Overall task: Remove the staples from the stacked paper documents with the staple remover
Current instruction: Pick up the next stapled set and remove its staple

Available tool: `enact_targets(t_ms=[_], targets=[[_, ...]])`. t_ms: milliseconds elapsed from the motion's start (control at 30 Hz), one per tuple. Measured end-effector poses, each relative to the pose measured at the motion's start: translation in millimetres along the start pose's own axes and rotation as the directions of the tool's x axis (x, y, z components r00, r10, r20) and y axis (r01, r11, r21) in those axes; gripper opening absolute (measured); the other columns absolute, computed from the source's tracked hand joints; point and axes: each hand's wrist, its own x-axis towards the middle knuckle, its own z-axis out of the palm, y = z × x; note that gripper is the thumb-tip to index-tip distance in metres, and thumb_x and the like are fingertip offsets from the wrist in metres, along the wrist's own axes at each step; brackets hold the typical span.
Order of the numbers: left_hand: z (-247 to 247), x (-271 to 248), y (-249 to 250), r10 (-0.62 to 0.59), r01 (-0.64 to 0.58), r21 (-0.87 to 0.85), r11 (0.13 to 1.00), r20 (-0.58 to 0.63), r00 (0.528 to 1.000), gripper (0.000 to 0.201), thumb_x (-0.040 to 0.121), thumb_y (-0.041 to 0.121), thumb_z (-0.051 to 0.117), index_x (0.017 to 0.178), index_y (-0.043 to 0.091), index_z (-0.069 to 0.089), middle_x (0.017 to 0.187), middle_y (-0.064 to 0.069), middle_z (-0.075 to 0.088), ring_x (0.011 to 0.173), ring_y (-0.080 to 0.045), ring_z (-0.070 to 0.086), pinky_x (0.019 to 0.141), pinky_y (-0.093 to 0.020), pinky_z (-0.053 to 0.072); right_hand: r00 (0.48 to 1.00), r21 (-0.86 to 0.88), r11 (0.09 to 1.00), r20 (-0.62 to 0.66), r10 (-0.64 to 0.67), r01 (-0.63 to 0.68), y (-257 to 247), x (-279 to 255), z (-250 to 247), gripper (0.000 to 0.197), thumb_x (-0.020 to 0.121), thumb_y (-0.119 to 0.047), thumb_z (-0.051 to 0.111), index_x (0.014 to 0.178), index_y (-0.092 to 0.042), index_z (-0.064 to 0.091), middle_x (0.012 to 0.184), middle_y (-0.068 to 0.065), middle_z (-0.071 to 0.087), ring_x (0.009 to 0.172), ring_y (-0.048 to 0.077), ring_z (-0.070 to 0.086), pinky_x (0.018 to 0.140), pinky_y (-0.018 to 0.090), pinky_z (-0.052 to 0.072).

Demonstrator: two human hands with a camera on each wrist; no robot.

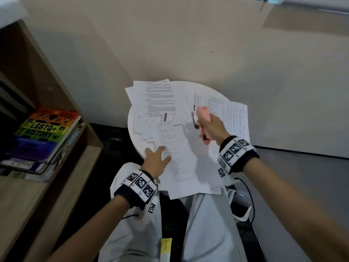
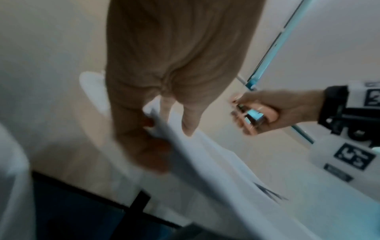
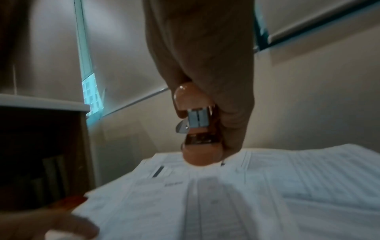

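Observation:
A lined printed document (image 1: 185,154) lies on top of loose papers on a small round white table (image 1: 132,127). My left hand (image 1: 156,157) pinches its left edge; in the left wrist view the thumb lies on top of the document (image 2: 205,162) and the fingers curl beneath it. My right hand (image 1: 211,127) grips a pink staple remover (image 1: 203,113) with metal jaws, held in the air above the document's upper right part. In the right wrist view the staple remover (image 3: 197,129) hangs just over the sheets (image 3: 205,203), not touching them. No staple can be made out.
More printed sheets (image 1: 156,99) spread over the table's far left, and a table-form sheet (image 1: 234,114) overhangs its right side. A wooden shelf with books (image 1: 43,129) stands at the left. A wall is close behind. My knees (image 1: 132,224) are under the table's near edge.

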Motion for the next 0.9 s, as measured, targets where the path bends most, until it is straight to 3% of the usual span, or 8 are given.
enact_targets(t_ms=[67,133,233,300,433,600,900], targets=[[-13.2,-0.9,5.4,-0.004,0.034,0.274,0.961,-0.110,0.994,0.047,0.092,0.049,0.047,0.133,0.026,0.038,0.137,-0.012,0.020,0.124,-0.035,0.035,0.100,-0.044,0.042,0.998,-0.151,0.989,0.055,0.010,-0.001,8.5,3.1,22.1,0.025,0.097,-0.028,0.048,0.113,-0.009,0.053,0.097,0.010,0.062,0.074,0.021,0.057,0.068,0.034,0.051],[-19.7,7.5,10.3,0.173,-0.064,0.411,0.910,-0.234,0.957,0.048,0.091,0.043,0.052,0.132,0.021,0.039,0.139,-0.011,0.023,0.126,-0.032,0.031,0.101,-0.044,0.039,0.999,-0.223,0.974,0.039,0.037,-0.027,14.7,8.2,39.3,0.033,0.093,-0.029,0.052,0.118,-0.007,0.052,0.108,0.012,0.063,0.086,0.025,0.059,0.074,0.036,0.051],[-24.2,34.5,18.5,0.353,-0.265,0.414,0.871,-0.151,0.923,0.055,0.090,0.028,0.059,0.137,0.012,0.036,0.147,-0.007,0.025,0.135,-0.025,0.027,0.107,-0.039,0.033,0.997,-0.212,0.975,0.029,0.073,-0.065,15.0,14.6,57.9,0.045,0.094,-0.031,0.052,0.131,-0.008,0.042,0.119,0.013,0.056,0.089,0.026,0.058,0.076,0.037,0.048],[-23.9,53.2,21.3,0.340,-0.297,0.460,0.837,-0.011,0.941,0.069,0.088,0.026,0.062,0.145,0.009,0.026,0.156,-0.005,0.015,0.145,-0.023,0.013,0.115,-0.038,0.023,0.996,-0.228,0.972,0.044,0.072,-0.060,14.3,17.0,66.0,0.047,0.096,-0.028,0.049,0.136,-0.008,0.037,0.119,0.014,0.054,0.082,0.023,0.057,0.074,0.032,0.043],[-23.0,77.3,22.7,0.251,-0.297,0.518,0.802,0.160,0.955,0.087,0.084,0.031,0.068,0.149,0.009,0.015,0.160,-0.004,0.004,0.148,-0.025,0.004,0.119,-0.041,0.017,0.999,-0.370,0.929,0.027,0.027,-0.015,17.6,26.2,76.8,0.050,0.098,-0.034,0.046,0.138,-0.007,0.034,0.128,0.022,0.052,0.108,0.038,0.056,0.080,0.036,0.043],[-21.5,82.0,26.3,0.248,-0.284,0.517,0.808,0.138,0.959,0.087,0.077,0.028,0.075,0.146,0.010,0.025,0.158,-0.005,0.012,0.146,-0.028,0.009,0.118,-0.043,0.022,0.999,-0.476,0.879,-0.011,0.038,-0.038,18.4,29.1,90.2,0.048,0.101,-0.031,0.039,0.139,-0.005,0.027,0.128,0.024,0.049,0.109,0.040,0.056,0.082,0.042,0.045],[-21.3,82.4,20.9,0.274,-0.293,0.530,0.796,0.117,0.955,0.084,0.074,0.034,0.076,0.142,0.014,0.031,0.157,-0.001,0.015,0.145,-0.027,0.014,0.113,-0.045,0.031,0.996,-0.497,0.867,-0.094,0.003,-0.050,17.2,36.6,103.6,0.047,0.102,-0.033,0.034,0.139,-0.004,0.027,0.124,0.023,0.051,0.105,0.038,0.057,0.071,0.038,0.037]])
